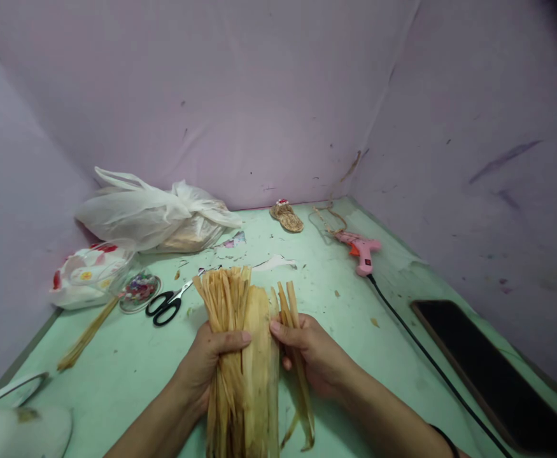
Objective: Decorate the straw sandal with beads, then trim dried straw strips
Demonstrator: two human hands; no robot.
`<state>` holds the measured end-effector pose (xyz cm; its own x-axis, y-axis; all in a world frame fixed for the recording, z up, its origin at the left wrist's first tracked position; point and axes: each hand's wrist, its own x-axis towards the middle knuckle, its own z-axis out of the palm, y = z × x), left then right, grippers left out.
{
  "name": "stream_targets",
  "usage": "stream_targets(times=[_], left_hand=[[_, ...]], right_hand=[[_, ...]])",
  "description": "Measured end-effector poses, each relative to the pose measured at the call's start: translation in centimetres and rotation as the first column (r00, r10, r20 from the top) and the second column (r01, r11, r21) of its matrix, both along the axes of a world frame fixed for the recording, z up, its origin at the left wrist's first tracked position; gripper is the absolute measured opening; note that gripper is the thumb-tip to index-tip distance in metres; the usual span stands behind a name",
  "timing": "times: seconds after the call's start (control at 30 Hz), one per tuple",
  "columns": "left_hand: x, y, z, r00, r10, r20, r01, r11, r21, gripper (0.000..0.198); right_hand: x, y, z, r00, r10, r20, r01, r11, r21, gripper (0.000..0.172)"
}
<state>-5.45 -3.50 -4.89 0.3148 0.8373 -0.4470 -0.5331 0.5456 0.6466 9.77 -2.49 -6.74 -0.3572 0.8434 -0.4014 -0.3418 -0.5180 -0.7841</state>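
My left hand is closed around a thick bundle of dried plant strips, its thumb lying across the front. A broad, pale yellow strip runs along the bundle's right side. My right hand pinches the right edge of this broad strip between thumb and fingers. A few narrow dried strips also pass through my right hand and hang down, curling at their lower ends. The lower end of the bundle runs out of view.
Black-handled scissors lie left of the bundle, near a dish of beads and a white plastic bag. A small woven slipper lies at the back. At right are a pink glue gun, its black cord and a phone.
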Motion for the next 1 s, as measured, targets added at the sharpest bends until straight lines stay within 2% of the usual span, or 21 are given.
stream_targets(times=[0.13,0.23,0.47,0.8,1.0], left_hand=[[0.2,-0.1,0.0,0.995,0.055,-0.08,-0.052,0.998,0.036,0.035],[0.4,-0.3,0.0,0.995,0.056,-0.079,-0.051,0.996,0.068,0.035],[0.6,-0.6,0.0,0.992,0.032,-0.119,-0.026,0.998,0.059,0.038],[1.2,-1.2,-0.6,0.972,0.112,-0.208,-0.1,0.993,0.067,0.033],[1.8,-1.6,-0.8,0.945,0.147,-0.292,-0.117,0.986,0.119,0.029]], right_hand=[[-0.1,-0.1,0.1,0.99,-0.001,0.138,-0.008,0.998,0.061,0.025],[-0.1,-0.3,0.3,0.97,0.006,0.241,-0.026,0.996,0.082,0.019],[-0.4,-0.5,0.6,0.946,-0.004,0.325,-0.036,0.992,0.118,0.004],[-0.8,-0.8,0.3,0.901,0.012,0.434,-0.104,0.977,0.189,0.012],[-1.2,-1.3,0.4,0.856,-0.091,0.509,-0.029,0.975,0.222,0.01]])
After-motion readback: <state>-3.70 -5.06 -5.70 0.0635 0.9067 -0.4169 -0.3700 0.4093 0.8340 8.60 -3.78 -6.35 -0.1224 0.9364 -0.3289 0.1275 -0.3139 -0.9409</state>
